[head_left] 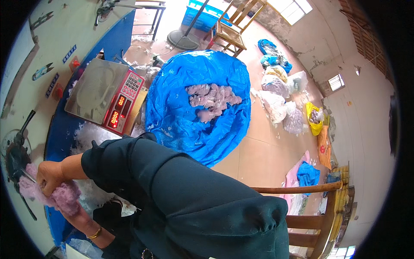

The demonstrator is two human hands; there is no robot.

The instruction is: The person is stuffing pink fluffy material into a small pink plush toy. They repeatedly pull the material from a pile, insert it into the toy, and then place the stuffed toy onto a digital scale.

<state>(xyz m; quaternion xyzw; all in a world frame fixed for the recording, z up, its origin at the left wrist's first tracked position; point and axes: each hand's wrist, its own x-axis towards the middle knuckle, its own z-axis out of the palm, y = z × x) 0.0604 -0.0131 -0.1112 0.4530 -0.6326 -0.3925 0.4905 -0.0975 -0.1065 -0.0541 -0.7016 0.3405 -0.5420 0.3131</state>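
Grips plush [70, 196] at the rod [27, 174], on the left, with the right hand's [50, 176] curled fingers; cannot tell the left hand's [73, 216] grip, buried in plush. Apparently works plush along the rod; probably calls for steady pulling next.

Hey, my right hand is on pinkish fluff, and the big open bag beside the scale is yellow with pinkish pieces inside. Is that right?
Not quite: the head view shows the big open bag is blue, not yellow. It's beside the scale with pinkish pieces inside, and your right hand is on pinkish fluff.
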